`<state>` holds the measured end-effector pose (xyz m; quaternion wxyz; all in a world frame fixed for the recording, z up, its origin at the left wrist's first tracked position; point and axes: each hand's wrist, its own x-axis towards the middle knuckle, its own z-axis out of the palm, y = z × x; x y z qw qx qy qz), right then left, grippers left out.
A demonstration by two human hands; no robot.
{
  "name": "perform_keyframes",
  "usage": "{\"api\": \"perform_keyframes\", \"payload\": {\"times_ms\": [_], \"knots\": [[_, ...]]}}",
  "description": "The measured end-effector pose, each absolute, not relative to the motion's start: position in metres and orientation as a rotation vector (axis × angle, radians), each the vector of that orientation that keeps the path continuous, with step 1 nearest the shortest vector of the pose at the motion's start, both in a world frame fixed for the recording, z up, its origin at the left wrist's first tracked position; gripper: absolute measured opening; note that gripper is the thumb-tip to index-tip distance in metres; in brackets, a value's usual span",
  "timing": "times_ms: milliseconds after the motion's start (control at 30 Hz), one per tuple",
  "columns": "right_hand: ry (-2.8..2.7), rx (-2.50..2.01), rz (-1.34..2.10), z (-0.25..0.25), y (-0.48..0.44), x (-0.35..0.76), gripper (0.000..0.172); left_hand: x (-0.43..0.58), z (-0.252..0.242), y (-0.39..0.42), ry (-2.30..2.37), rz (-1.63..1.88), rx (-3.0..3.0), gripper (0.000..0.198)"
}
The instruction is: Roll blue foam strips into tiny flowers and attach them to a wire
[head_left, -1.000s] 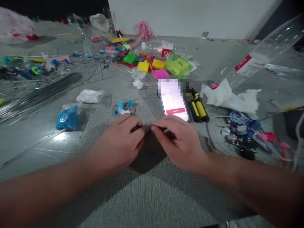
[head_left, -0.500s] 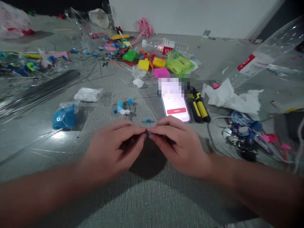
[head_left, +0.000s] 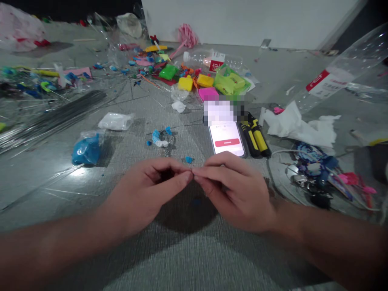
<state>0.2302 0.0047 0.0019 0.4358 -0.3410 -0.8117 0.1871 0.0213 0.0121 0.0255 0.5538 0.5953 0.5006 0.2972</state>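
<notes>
My left hand (head_left: 151,186) and my right hand (head_left: 235,188) meet fingertip to fingertip above the grey table. Each is closed in a pinch of thumb and forefinger. A tiny bit of blue modelling clay showed at the fingertips half a second ago; the fingers now hide it. Just beyond them lies a small blue clay piece (head_left: 188,160). Farther left is a curved row of blue and white clay pieces (head_left: 155,136), with a little blue ball (head_left: 148,143) beside it. A bag of blue clay (head_left: 86,150) sits left of my left hand.
A lit phone (head_left: 227,139) and yellow-black pliers (head_left: 256,137) lie beyond my right hand. Crumpled tissue (head_left: 298,123) and a plastic bottle (head_left: 327,83) are at right. Wires (head_left: 57,115) lie at left. Coloured clay packs (head_left: 184,83) and a white clay packet (head_left: 115,121) lie farther back.
The view has shifted slightly, so things sit a little farther right and lower. My fingertips stay together, and the blue bit between them has gone out of sight.
</notes>
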Motion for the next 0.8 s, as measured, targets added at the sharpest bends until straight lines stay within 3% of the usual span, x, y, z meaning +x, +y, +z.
{"api": "perform_keyframes", "payload": {"times_ms": [300, 567, 800], "knots": [[-2.085, -0.906, 0.589, -0.003, 0.009, 0.225, 0.004, 0.005, 0.006, 0.033, 1.209, 0.713, 2.752, 0.020], [-2.135, -0.866, 0.692, -0.002, 0.010, 0.222, 0.010, 0.013, 0.008, 0.031, 1.168, 0.438, 2.988, 0.026], [-2.106, -0.906, 0.669, -0.006, 0.010, 0.223, 0.003, 0.022, 0.015, 0.018, 1.357, 0.196, 3.048, 0.027]]}}
